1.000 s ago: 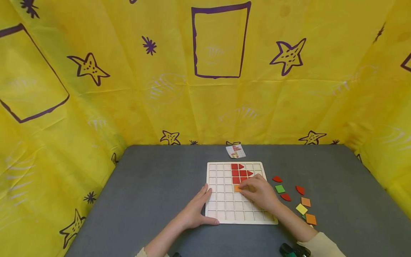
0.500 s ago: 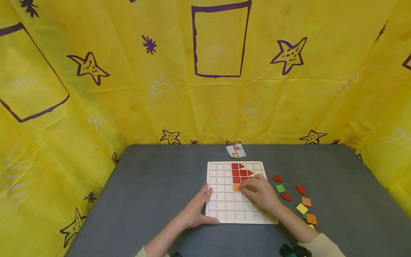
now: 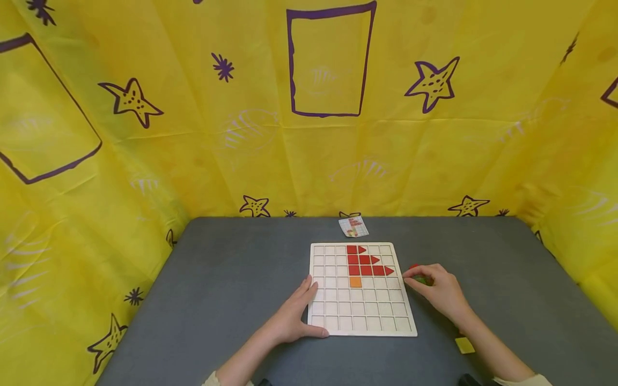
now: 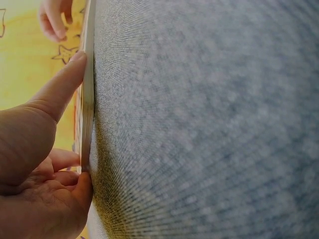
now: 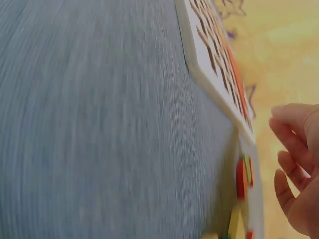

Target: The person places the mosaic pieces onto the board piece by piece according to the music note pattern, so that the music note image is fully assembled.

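In the head view a white grid board (image 3: 359, 310) lies on the table. It bears rows of red squares (image 3: 353, 260) ending in red triangles (image 3: 389, 271), and one orange square tile (image 3: 355, 282) below them. My left hand (image 3: 289, 319) rests at the board's near-left corner, its straight thumb (image 4: 60, 87) touching the front edge and its fingers along the left edge. Off the board's right edge, my right hand (image 3: 439, 289) hovers over loose tiles, fingers loosely bent, with nothing visible between thumb and index. It partly hides a green tile (image 3: 422, 280) and a red piece (image 3: 413, 266).
Behind the board lies a small pattern card (image 3: 354, 227). A yellow tile (image 3: 465, 345) lies beside the right forearm, which hides other loose pieces. A yellow patterned cloth (image 3: 318, 161) hangs around the grey table (image 3: 241, 268).
My right hand has let go of the orange tile, now lying in its cell, and moved right off the board, uncovering the third red triangle. The left hand has stayed put.
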The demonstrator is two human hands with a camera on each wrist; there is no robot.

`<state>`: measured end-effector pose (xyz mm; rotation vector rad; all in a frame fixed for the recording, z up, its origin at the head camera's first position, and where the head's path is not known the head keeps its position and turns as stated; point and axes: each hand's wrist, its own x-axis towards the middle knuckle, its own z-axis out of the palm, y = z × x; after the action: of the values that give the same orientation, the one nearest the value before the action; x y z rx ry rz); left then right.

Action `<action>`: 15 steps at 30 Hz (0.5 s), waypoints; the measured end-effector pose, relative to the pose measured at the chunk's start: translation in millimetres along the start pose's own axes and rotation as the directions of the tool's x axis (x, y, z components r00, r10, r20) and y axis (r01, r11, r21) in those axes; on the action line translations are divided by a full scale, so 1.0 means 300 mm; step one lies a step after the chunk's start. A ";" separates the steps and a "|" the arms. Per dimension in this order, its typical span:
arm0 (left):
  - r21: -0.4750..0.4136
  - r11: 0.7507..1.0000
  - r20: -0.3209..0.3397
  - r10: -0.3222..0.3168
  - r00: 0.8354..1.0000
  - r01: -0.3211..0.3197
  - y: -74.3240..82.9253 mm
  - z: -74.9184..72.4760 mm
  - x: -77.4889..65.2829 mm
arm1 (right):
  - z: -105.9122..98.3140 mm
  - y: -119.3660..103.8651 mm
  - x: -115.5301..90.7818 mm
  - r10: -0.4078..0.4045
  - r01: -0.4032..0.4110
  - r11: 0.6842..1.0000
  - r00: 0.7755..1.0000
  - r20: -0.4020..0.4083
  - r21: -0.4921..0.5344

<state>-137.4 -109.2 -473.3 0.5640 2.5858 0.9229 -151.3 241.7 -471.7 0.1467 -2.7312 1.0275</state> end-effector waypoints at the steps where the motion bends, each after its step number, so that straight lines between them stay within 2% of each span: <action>1: 0.001 1.000 0.000 -0.001 1.000 0.001 0.000 0.000 0.000 | -0.013 0.013 -0.003 0.008 -0.008 1.000 1.000 0.001 0.001; 8: 0.002 1.000 0.005 -0.007 1.000 0.007 -0.003 0.004 0.002 | -0.071 0.106 -0.011 0.034 -0.034 0.999 0.995 0.093 0.001; 15: -0.008 1.000 0.005 -0.005 1.000 0.005 -0.002 0.004 0.001 | -0.088 0.133 -0.007 0.013 -0.010 1.000 0.988 0.156 -0.022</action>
<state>-137.3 -108.8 -474.7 0.5569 2.5772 0.9286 -151.5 289.1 -478.5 0.2168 -2.8848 1.0307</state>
